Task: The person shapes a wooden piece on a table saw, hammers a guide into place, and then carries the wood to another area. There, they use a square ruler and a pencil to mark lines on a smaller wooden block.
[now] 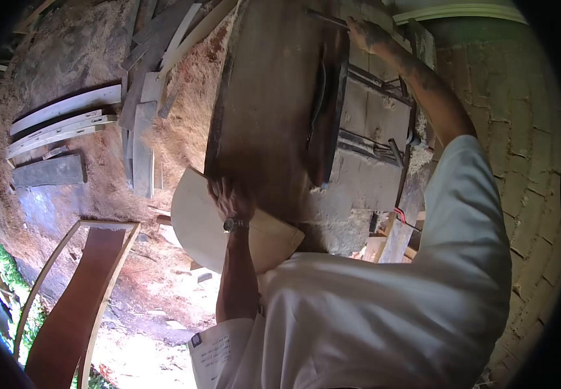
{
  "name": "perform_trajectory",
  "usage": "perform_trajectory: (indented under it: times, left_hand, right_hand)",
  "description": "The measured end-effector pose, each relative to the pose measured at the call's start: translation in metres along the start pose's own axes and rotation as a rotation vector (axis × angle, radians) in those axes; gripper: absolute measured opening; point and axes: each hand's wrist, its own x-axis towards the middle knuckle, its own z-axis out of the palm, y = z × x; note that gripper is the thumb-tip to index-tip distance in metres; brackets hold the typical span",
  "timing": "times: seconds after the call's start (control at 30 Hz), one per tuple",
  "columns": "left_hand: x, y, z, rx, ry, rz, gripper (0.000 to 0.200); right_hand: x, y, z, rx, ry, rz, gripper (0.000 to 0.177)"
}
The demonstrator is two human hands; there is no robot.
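Observation:
My left hand, with a wristwatch on its wrist, grips the straight edge of a pale, half-round wooden board. This board lies at the near end of a long, dark, flat machine table, close against my body. Some of the left fingertips are hard to make out against the dark surface. At the far end, my right hand is closed around the end of a thin dark bar that reaches across the table. A raised dark fence-like strip runs lengthwise along the table.
Sawdust covers the floor at left, with white strips and loose planks. A curved wooden frame with a brown panel stands lower left. Metal brackets sit right of the table, before a brick wall.

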Motion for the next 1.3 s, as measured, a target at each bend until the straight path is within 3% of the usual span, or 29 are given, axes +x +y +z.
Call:
perform_trajectory:
  times: [0.1,0.2,0.3,0.4,0.53,0.6,0.63,0.73,0.77,0.87,0.93,1.03,1.1,1.2,1.23,1.3]
  left_hand:
    - [0.000,0.000,-0.006,-0.005,-0.094,-0.016,0.023]
    - [0.000,0.001,-0.006,-0.008,-0.137,-0.034,0.024]
    - [-0.003,-0.003,0.001,0.008,-0.097,-0.030,0.025]
    - [-0.002,-0.002,-0.002,-0.003,-0.096,-0.016,0.027]
    - [0.000,-0.002,-0.004,-0.048,-0.046,0.012,0.030]
    - [0.000,0.000,-0.004,-0.071,-0.038,0.019,0.031]
    - [-0.003,-0.003,-0.003,-0.065,-0.033,0.032,0.031]
    - [-0.003,0.000,-0.005,-0.006,-0.057,0.051,0.029]
    - [-0.004,0.001,-0.003,0.005,-0.026,0.063,0.029]
    - [-0.003,-0.002,0.006,0.034,0.018,0.099,0.027]
    - [-0.009,-0.002,0.004,0.063,-0.045,0.089,0.026]
    - [-0.011,-0.011,0.017,0.028,0.135,0.232,0.025]
    - [-0.011,-0.010,0.018,0.087,0.098,0.189,0.025]
    - [-0.013,-0.027,0.033,0.045,0.031,0.155,0.030]
    - [-0.007,-0.031,0.029,0.012,0.007,0.143,0.033]
    - [-0.001,-0.055,0.009,-0.112,0.018,0.203,0.040]
  right_hand:
    - [-0.022,-0.017,-0.023,0.105,-0.008,-0.058,0.043]
    - [-0.032,0.008,0.009,-0.144,-0.145,-0.062,0.038]
    - [-0.011,0.024,0.036,-0.112,-0.050,-0.077,0.036]
    - [-0.047,0.020,0.012,0.103,0.117,0.036,0.037]
    - [-0.183,-0.046,-0.022,0.517,0.530,0.410,0.035]
    - [-0.261,-0.057,0.019,0.600,0.594,0.537,0.037]
    - [-0.305,-0.070,0.028,0.651,0.511,0.611,0.041]
    - [-0.420,-0.124,0.090,1.048,0.634,0.676,0.028]
    - [-0.453,-0.146,0.099,0.845,0.568,0.703,0.026]
    - [-0.524,-0.215,0.140,0.641,0.489,0.766,0.032]
    - [-0.551,-0.261,0.175,0.693,0.472,0.929,0.033]
    - [-0.582,-0.315,0.269,0.706,0.564,1.048,0.034]
    - [-0.573,-0.331,0.213,0.454,0.518,1.016,0.038]
    - [-0.566,-0.378,0.159,0.489,0.572,1.033,0.046]
    - [-0.567,-0.390,0.135,0.805,0.538,0.961,0.034]
    - [-0.574,-0.439,0.136,1.246,0.287,0.992,0.029]
